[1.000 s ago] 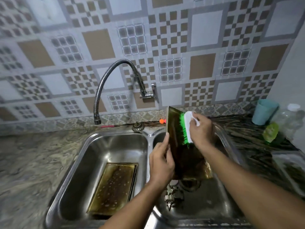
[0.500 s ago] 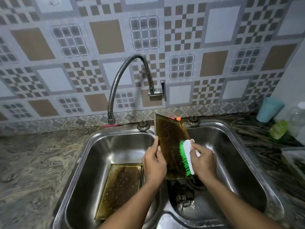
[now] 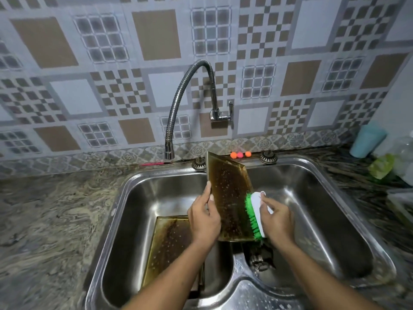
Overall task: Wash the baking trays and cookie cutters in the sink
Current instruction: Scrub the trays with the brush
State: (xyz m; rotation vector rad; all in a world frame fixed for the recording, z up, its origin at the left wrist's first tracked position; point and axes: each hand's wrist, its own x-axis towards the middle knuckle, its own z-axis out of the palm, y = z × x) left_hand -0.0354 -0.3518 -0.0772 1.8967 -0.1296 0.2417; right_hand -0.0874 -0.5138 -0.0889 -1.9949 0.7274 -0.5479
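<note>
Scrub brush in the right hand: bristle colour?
Bright green, on the white-backed plastic scrub brush the right hand grips. Best in head view.

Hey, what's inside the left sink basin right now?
A greasy baking tray lies in the left basin. The left hand, gripping the upright tray, and its forearm cover the right edge; anything beneath cannot be seen.

Home kitchen, double steel sink, flexible wall tap, patterned tile backsplash, marbled stone counter
</note>
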